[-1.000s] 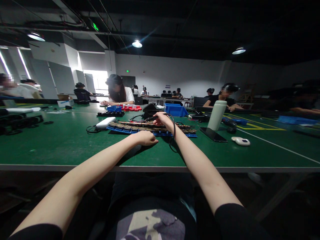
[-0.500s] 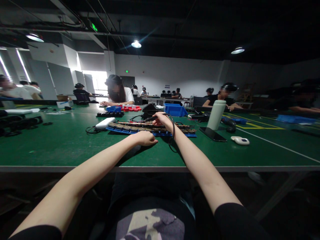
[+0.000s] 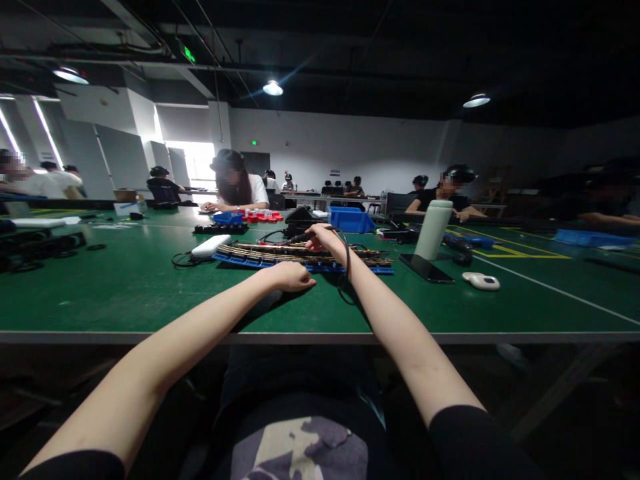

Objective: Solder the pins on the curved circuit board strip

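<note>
Cord (image 3: pixel 183 260) lies curled at the left, beside a white box (image 3: pixel 211 247) that sits at the left end of the strips (image 3: pixel 245 257). These strips lie across the green table (image 3: pixel 170 300), blue along the near edge, with thin tan lengths over them. Left hand (image 3: pixel 293 277) rests at their near side, fingers curled under; whether it pinches anything is hidden, so I cannot tell how far it is closed. A light press there, fingers well short of the tip, should steady the work. Right hand (image 3: pixel 320 238) reaches over the strips, its fingers narrowed around a dark, pen-like tool (image 3: pixel 301 237) that points left; the tip's contact is too small to make out. Small, slow moves with a loose wrist would suit it best. A dark cable (image 3: pixel 349 267) loops over that forearm and could tug the tool, so slack matters. Farther right stand a bottle (image 3: pixel 434 231) and, beside it, a phone (image 3: pixel 427 268).
</note>
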`<state>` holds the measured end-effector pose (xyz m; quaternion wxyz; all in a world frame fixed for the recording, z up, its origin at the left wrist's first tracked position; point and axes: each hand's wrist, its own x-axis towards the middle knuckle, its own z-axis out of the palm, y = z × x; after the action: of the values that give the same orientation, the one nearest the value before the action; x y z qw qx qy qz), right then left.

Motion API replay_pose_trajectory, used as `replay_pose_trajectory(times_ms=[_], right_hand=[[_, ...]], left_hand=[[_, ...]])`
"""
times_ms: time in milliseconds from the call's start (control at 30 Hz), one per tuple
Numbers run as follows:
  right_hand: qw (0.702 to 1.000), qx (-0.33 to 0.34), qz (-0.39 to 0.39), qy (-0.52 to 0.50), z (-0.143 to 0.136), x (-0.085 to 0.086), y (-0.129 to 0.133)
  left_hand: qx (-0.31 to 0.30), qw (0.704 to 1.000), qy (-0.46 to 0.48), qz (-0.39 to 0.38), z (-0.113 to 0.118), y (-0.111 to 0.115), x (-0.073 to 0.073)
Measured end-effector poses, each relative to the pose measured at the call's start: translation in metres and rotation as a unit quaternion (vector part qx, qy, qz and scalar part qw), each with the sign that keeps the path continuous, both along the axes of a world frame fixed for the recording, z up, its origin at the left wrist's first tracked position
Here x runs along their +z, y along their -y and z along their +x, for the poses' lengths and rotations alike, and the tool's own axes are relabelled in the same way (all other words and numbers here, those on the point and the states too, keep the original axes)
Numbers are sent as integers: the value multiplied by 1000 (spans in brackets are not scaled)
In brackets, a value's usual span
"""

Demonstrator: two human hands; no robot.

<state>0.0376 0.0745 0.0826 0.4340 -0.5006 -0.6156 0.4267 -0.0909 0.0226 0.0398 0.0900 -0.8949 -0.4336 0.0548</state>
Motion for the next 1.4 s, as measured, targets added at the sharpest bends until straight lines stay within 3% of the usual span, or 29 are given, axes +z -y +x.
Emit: replay_pose_trajectory(times_ms=[1400], right_hand=[[1000,-3,-2,-3,0,-2,-8]], left_hand=[[2,1000,12,-4,0,2,1]])
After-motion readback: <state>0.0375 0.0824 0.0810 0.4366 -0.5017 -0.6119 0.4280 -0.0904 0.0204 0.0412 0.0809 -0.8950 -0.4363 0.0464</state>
